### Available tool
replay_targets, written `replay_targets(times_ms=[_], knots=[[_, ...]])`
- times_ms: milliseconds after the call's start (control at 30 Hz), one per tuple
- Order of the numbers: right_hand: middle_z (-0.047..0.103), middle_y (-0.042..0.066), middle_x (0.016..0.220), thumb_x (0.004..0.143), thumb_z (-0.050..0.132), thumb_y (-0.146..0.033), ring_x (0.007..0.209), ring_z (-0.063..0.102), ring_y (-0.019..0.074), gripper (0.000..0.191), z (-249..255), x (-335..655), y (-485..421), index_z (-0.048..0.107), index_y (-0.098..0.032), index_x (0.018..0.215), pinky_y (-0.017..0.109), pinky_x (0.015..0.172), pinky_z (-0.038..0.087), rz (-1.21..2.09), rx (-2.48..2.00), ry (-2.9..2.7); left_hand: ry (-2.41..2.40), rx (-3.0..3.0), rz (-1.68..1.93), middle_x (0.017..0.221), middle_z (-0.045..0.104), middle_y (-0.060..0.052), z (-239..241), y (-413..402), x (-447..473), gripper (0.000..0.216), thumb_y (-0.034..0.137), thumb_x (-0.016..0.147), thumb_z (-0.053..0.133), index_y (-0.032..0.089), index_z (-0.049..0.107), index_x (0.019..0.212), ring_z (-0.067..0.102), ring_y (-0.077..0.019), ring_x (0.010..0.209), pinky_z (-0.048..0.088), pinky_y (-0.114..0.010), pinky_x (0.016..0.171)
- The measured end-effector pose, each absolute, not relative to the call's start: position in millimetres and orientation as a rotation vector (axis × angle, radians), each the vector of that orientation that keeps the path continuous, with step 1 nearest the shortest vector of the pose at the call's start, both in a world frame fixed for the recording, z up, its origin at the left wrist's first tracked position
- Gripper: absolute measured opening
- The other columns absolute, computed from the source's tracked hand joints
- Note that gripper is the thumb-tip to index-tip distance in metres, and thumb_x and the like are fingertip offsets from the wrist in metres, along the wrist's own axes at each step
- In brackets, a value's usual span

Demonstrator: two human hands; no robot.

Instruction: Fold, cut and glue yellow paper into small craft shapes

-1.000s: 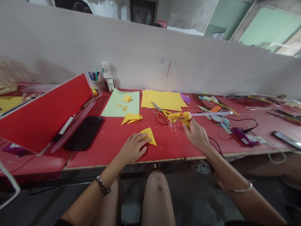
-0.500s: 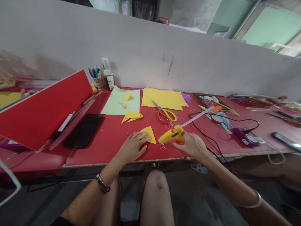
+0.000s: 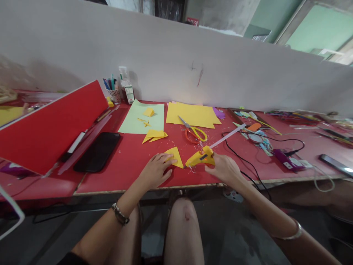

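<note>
Left hand [image 3: 157, 169], fingers spread, steadies yellow triangle [image 3: 176, 153]; right hand [image 3: 226, 170] grips glue gun [image 3: 199, 158] beside triangle's corner; shaping appears done, gluing unfinished.

The person's left forearm [image 3: 131, 199] is slanting in from between 7 and 8 o'clock, its wrist [image 3: 142, 187] staying nearly straight. The left hand [image 3: 154, 172] is lying palm down near 7 o'clock, its fingers [image 3: 166, 159] pointing towards 2 o'clock and bending slightly, while the left thumb [image 3: 166, 176] is standing apart from them. The right forearm [image 3: 261, 206] is slanting in from 4 o'clock and pointing towards 10 o'clock. The right hand [image 3: 228, 169] is curling in a grip, its thumb [image 3: 210, 170] pointing towards 9 o'clock. The right knee [image 3: 187, 217] is showing near 6 o'clock, the left thigh [image 3: 128, 237] near 7 o'clock.
</note>
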State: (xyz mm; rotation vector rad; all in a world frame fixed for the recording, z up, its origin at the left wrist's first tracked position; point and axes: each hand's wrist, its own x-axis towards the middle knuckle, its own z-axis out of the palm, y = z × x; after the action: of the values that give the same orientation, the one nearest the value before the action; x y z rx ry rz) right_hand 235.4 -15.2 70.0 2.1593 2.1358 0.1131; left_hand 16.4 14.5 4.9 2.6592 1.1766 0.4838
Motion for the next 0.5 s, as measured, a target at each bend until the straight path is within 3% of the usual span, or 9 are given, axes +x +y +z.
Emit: replay_targets(times_ms=[500], knots=[[0.065,0.008,0.074,0.070,0.043,-0.028,0.068,0.060,0.0196,0.026,73.1,231.7,-11.9,0.055,-0.016,0.089,0.023,0.050,0.031,0.144,2.134,2.058,1.193,2.664,0.436,0.122,0.047,-0.003,4.2,15.2,16.8,0.033,0.026,0.079,0.038,0.023,0.050,0.109,0.039,-0.0186,0.112,0.029,-0.038,0.096]])
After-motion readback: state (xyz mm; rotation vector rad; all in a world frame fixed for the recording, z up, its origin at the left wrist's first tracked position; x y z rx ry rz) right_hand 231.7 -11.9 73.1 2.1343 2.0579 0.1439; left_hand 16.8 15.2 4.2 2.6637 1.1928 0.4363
